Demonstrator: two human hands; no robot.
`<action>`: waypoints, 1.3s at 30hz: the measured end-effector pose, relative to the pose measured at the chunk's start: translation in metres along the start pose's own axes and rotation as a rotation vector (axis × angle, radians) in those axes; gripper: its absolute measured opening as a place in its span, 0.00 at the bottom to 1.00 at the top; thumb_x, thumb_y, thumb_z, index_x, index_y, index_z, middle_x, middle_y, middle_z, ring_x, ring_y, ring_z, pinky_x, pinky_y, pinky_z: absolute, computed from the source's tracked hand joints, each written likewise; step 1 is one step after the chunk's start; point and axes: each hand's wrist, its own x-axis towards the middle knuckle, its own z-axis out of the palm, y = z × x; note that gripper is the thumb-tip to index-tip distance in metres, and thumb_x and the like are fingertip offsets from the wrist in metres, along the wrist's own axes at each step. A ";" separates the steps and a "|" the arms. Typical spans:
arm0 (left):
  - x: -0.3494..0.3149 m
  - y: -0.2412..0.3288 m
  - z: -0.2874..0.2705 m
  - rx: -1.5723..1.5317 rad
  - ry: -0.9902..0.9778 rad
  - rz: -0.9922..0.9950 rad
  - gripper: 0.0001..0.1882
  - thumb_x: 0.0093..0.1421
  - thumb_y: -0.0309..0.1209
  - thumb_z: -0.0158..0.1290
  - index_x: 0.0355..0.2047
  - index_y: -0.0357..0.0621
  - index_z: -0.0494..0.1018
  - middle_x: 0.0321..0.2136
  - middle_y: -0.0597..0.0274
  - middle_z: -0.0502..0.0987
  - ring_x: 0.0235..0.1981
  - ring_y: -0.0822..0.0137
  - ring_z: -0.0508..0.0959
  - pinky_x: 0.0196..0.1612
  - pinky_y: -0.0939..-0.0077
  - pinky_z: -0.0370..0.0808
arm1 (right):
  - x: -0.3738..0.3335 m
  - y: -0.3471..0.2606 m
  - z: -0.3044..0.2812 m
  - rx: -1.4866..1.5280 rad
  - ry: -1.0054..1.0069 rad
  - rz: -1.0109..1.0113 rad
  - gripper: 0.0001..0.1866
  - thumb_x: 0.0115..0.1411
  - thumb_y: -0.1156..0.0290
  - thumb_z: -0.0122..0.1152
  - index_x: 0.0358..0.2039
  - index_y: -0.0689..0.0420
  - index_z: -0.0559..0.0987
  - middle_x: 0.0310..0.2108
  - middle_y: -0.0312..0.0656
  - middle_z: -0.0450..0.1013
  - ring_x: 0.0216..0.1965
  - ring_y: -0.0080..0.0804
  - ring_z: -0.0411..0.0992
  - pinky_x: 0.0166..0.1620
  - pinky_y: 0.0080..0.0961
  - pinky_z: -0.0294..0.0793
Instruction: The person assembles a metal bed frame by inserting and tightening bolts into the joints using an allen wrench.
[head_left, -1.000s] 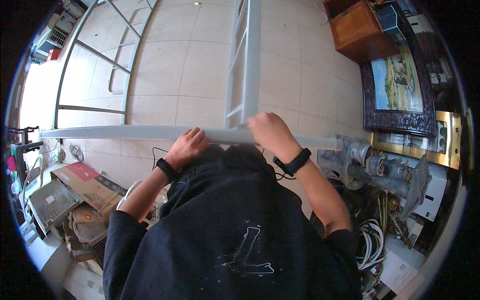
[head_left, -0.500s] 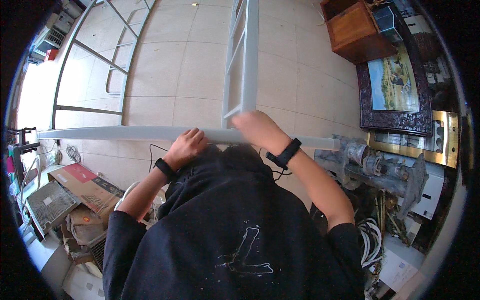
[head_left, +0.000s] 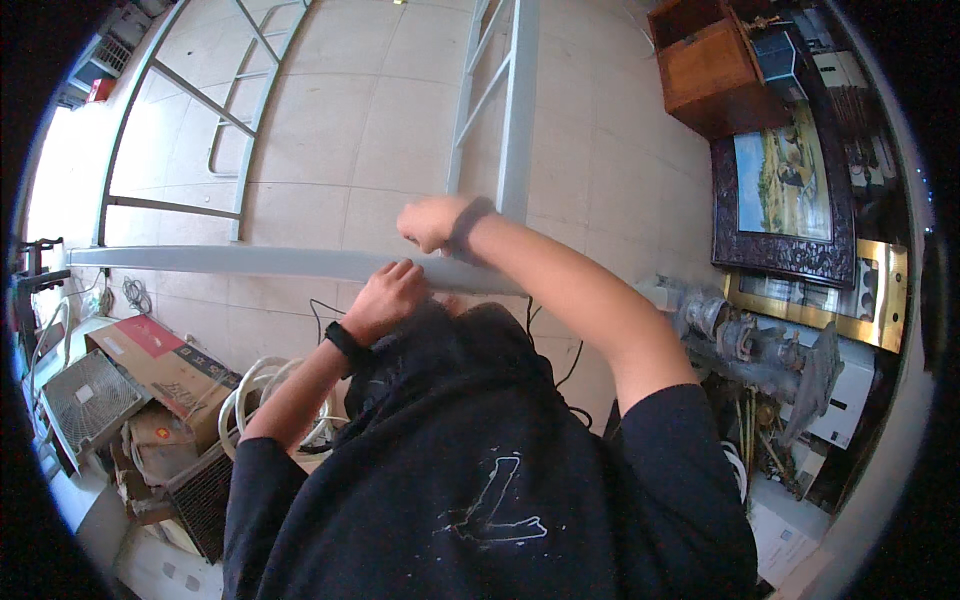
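Brings right hand (head_left: 428, 224) farther left than in the earlier frame, with curled grip and unclear contents; rests left hand (head_left: 388, 298) against long gray bar (head_left: 220, 260) crossing before black top (head_left: 400, 450), clasped or merely touched, cannot tell.

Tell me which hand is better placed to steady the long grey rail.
Likely the left hand: its bent fingers lie against the grey rail. The right hand reaches across, blurred, its contact unclear.

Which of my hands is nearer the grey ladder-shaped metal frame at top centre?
Right. Your right hand is just left of the ladder-shaped metal frame's near end; your left hand is farther, at the grey crossbar.
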 end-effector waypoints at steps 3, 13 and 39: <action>0.003 0.003 0.003 -0.035 0.046 0.020 0.09 0.56 0.32 0.60 0.31 0.40 0.75 0.31 0.59 0.72 0.37 0.59 0.74 0.38 0.64 0.76 | 0.027 0.006 0.015 -0.201 -0.033 -0.033 0.13 0.48 0.79 0.61 0.36 0.60 0.85 0.34 0.51 0.82 0.39 0.47 0.82 0.39 0.41 0.81; 0.005 -0.005 0.008 0.046 -0.008 0.086 0.08 0.58 0.34 0.60 0.30 0.44 0.74 0.32 0.60 0.73 0.37 0.61 0.75 0.36 0.66 0.75 | 0.009 0.010 0.019 -0.177 0.309 -0.134 0.08 0.58 0.75 0.59 0.35 0.60 0.84 0.36 0.55 0.80 0.39 0.53 0.80 0.41 0.46 0.81; 0.027 -0.005 -0.005 0.072 -0.269 0.096 0.31 0.59 0.37 0.60 0.63 0.48 0.67 0.54 0.53 0.72 0.51 0.56 0.76 0.51 0.60 0.78 | -0.173 0.044 0.092 0.343 0.828 0.086 0.04 0.61 0.76 0.62 0.36 0.61 0.80 0.29 0.49 0.79 0.30 0.42 0.80 0.37 0.33 0.81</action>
